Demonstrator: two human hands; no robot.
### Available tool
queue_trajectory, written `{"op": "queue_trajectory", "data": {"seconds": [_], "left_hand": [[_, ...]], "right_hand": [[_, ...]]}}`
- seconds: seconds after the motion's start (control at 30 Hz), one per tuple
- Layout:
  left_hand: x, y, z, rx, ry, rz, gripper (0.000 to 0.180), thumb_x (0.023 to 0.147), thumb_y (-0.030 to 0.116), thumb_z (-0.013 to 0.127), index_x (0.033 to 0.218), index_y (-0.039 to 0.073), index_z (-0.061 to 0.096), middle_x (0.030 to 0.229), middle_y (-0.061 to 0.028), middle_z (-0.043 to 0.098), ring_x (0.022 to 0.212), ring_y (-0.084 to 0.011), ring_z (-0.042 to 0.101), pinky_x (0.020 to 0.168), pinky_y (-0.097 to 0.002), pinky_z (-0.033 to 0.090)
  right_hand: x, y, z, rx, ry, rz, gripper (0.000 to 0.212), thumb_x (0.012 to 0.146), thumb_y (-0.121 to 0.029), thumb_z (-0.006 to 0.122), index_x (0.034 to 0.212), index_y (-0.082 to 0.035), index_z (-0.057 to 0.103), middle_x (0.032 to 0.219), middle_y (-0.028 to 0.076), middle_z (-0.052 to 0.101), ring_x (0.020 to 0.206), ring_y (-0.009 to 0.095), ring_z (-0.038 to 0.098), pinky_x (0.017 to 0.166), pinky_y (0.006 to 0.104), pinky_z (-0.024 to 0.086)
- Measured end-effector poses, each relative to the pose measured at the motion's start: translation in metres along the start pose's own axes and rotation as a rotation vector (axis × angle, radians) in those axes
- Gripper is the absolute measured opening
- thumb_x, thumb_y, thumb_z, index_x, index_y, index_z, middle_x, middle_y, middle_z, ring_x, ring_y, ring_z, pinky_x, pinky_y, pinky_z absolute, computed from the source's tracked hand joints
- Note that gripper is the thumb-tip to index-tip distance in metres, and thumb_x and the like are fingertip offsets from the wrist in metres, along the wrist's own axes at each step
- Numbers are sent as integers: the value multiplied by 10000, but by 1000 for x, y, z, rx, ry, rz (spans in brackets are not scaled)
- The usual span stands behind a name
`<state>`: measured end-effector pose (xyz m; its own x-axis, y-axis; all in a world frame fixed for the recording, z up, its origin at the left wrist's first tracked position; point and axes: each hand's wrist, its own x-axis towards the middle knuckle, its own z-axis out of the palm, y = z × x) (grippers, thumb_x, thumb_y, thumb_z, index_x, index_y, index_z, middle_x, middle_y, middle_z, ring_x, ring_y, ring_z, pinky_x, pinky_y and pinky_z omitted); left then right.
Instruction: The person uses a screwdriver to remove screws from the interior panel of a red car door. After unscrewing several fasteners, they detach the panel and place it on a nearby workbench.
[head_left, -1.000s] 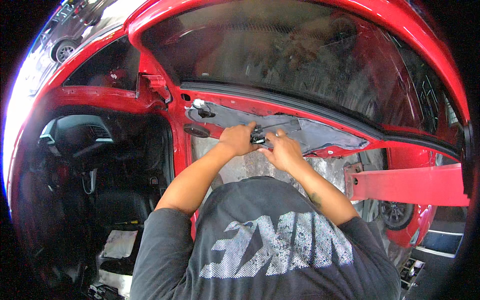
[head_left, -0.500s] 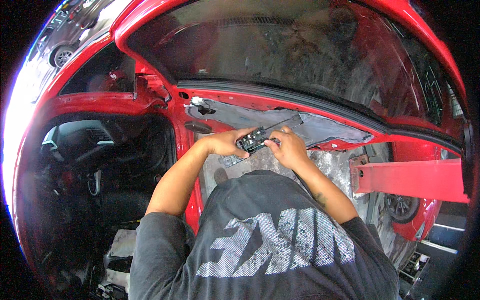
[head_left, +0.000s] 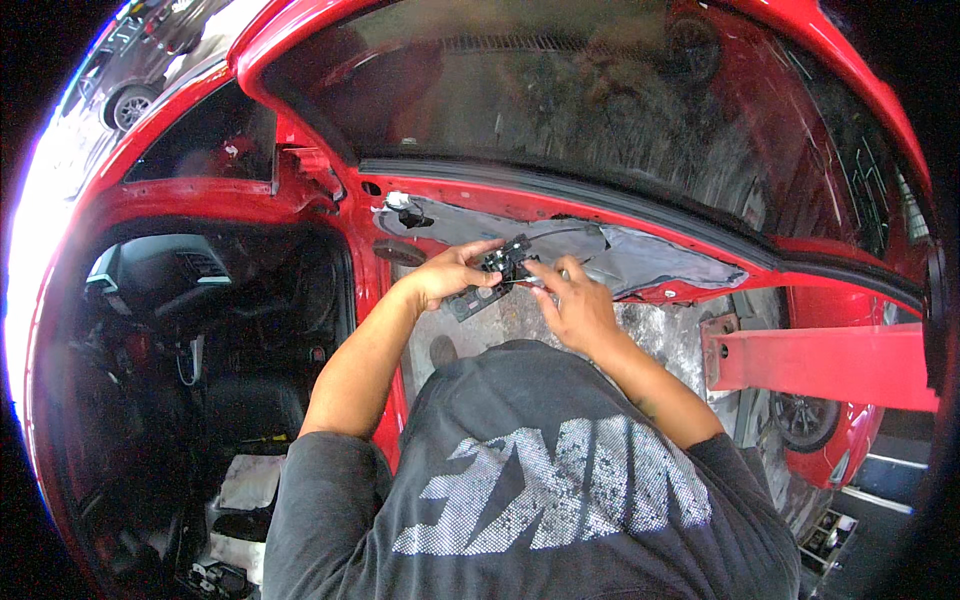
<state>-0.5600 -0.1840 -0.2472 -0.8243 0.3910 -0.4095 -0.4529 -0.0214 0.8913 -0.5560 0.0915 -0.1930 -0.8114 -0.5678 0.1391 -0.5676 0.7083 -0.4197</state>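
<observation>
I stand at an open red car door (head_left: 560, 195) with its inner trim removed. My left hand (head_left: 450, 275) holds a small black switch unit (head_left: 495, 275) in front of the door's inner panel. My right hand (head_left: 575, 305) touches the right end of the same unit with its fingertips, pinching what looks like a thin wire or connector. A grey liner sheet (head_left: 650, 260) hangs loose on the door behind my hands. My forearms and a grey printed shirt fill the lower middle.
The car cabin with dashboard (head_left: 160, 270) and dark seat (head_left: 240, 400) lies to the left. A red bar (head_left: 820, 365) juts in at the right. Door window glass (head_left: 560, 100) is above. Another car (head_left: 130, 70) is parked at the upper left.
Both hands have pulled the black switch unit slightly away from the door panel and turned it. My right hand has shifted to its right end.
</observation>
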Motion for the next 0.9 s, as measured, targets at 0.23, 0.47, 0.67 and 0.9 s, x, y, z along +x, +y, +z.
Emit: {"op": "queue_trajectory", "data": {"seconds": [0.23, 0.47, 0.67, 0.9], "left_hand": [[1, 3, 16, -289, 64, -30, 685, 998, 133, 751, 1617, 72, 466, 1348, -73, 701, 1154, -152, 686, 982, -300, 557], [-2, -18, 32, -540, 21, 54, 662, 1036, 162, 700, 1630, 65, 425, 1389, -83, 690, 1167, -171, 708, 988, -305, 582], [-8, -13, 53, -733, -8, 99, 657, 1032, 203, 707, 1617, 80, 435, 1355, -67, 713, 1044, -119, 744, 828, -251, 629], [-3, -21, 59, -750, 65, 125, 599, 1032, 182, 702, 1575, 44, 489, 1305, -38, 726, 1068, -127, 730, 884, -271, 601]], "right_hand": [[-21, -3, 5, 34, 36, 51, 297, 1015, -326, 676, 1296, -283, 762, 1063, 132, 609, 811, 359, 714, 703, 478, 592], [-27, 5, 13, 100, 217, 165, 218, 995, -354, 715, 1117, -211, 826, 1035, 119, 670, 802, 339, 711, 692, 454, 573], [-20, 6, 8, 208, 423, 175, 179, 955, -308, 772, 1035, -161, 837, 939, 116, 681, 791, 323, 709, 678, 424, 552], [-29, 5, 12, 200, 480, 105, 180, 939, -297, 791, 1011, -139, 838, 919, 109, 685, 785, 313, 704, 693, 412, 555]]}}
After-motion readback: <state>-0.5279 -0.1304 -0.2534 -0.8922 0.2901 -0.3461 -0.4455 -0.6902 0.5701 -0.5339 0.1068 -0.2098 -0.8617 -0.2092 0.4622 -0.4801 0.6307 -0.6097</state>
